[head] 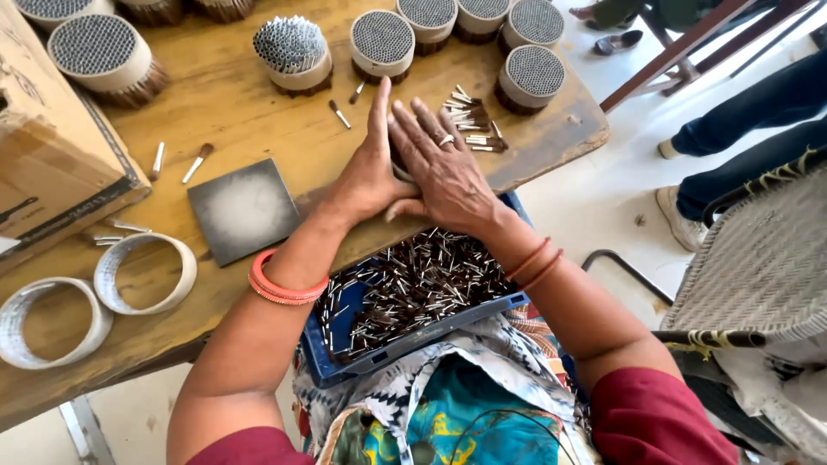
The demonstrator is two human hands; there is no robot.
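Observation:
My left hand (368, 168) stands on edge on the wooden table (233, 103), fingers straight and together. My right hand (439, 164), with a ring on one finger, lies flat over something pressed against the left palm; what is under it is hidden. Just beyond my fingers lies a small pile of loose brush pieces (472, 125) with metal ferrules. On my lap sits a blue tray (345, 366) full of several small metal-tipped brush pieces.
Round bundles of packed brush pieces (382, 43) wrapped in paper bands stand along the far edge. A dark square tile (244, 209) lies left of my hands, two empty paper rings (142, 271) nearer left, a cardboard box (43, 164) far left. Another person's legs (741, 138) and a woven chair (758, 258) are at right.

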